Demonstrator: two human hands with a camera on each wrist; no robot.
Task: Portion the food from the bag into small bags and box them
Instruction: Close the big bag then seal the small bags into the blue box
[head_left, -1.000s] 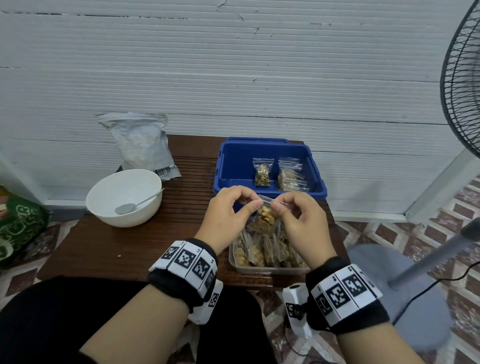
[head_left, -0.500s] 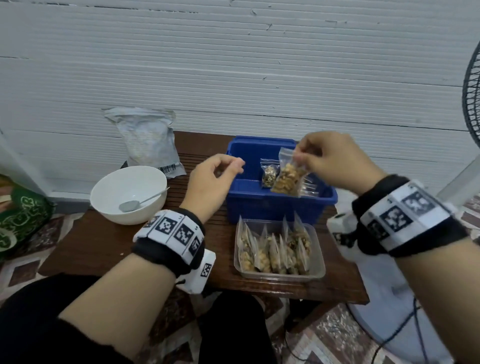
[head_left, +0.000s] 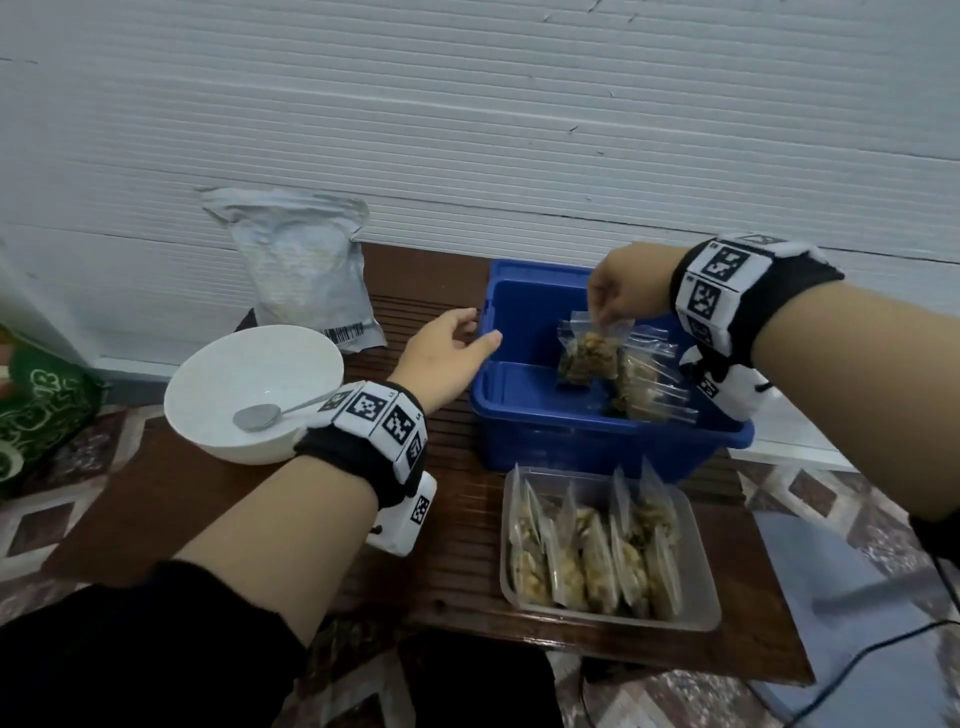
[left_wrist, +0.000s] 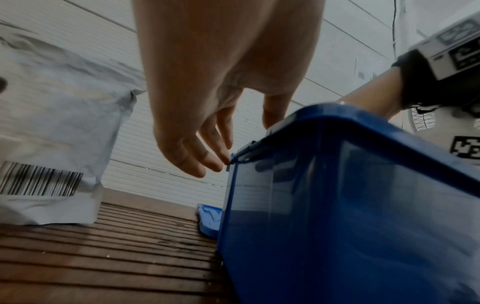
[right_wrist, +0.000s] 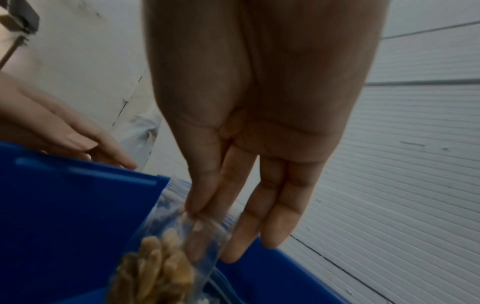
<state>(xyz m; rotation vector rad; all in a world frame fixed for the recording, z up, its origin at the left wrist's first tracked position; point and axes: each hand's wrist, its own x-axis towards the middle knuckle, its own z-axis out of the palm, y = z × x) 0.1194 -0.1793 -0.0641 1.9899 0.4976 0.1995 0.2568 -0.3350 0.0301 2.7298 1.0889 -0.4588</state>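
Observation:
My right hand (head_left: 613, 296) pinches the top of a small clear bag of nuts (head_left: 589, 356) between thumb and forefinger and holds it inside the blue box (head_left: 519, 415). The pinch shows in the right wrist view, right hand (right_wrist: 207, 207) on the small bag (right_wrist: 161, 265). Other filled small bags (head_left: 649, 384) lean in the box's right part. My left hand (head_left: 447, 348) hovers with relaxed fingers at the box's left rim; in the left wrist view the left hand (left_wrist: 207, 148) nears the blue box (left_wrist: 337, 205), touching or not I cannot tell. The big grey food bag (head_left: 301, 265) stands at the back.
A clear tray (head_left: 696, 597) with several filled small bags sits at the table's front right. A white bowl (head_left: 249, 384) with a spoon (head_left: 260, 415) stands at the left. The wall runs close behind the wooden table (head_left: 182, 499). A blue lid (left_wrist: 209, 220) lies behind the box.
My hands parted from over the tray. The right hand carried the small bag up and down into the blue box; the left hand moved out to the box's left rim.

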